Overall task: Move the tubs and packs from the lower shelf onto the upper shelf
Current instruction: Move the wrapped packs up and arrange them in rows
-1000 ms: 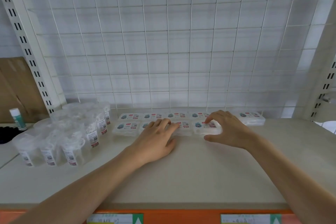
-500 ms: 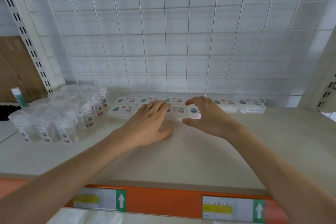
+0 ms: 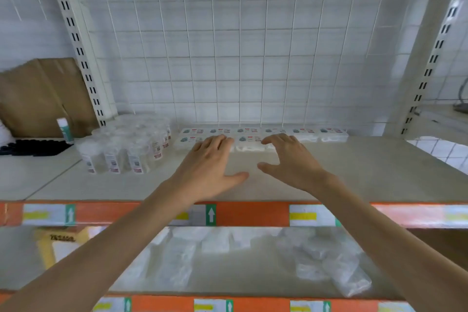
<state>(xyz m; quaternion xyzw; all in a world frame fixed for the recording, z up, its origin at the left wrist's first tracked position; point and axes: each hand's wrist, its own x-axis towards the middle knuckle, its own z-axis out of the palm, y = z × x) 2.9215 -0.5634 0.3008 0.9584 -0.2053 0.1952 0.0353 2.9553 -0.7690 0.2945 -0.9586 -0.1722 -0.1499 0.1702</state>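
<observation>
On the upper shelf (image 3: 359, 172) the flat white packs (image 3: 304, 132) lie in two rows against the wire grid (image 3: 228, 58) at the back. The far row counts six, edge to edge. The near row shows two plainly, with more hidden under the hands. Just left of them stand the clear tubs (image 3: 126, 145) in a tight cluster, three in the front row; the rest are too blurred to count.

The left hand (image 3: 210, 167) lies palm down, fingers straight and slightly fanned, thumb out to the side, fingertips over the near row. The right hand (image 3: 288, 163) is arched, fingers gently bent and thumb held wide, fingertips at the same row. Neither grips anything. Whether the tips touch the packs cannot be told. Both bare forearms reach up across the orange beam (image 3: 253, 214), which carries labels with arrows.

Below, on the lower shelf (image 3: 240, 277), lie clear plastic bags (image 3: 336, 268), smeared and uncountable, with a yellow-edged box (image 3: 50, 244) at the left.

Beyond the left upright lean a brown cardboard sheet (image 3: 43, 96) and a small white bottle (image 3: 64, 129), with black objects (image 3: 33, 145) beside them.
</observation>
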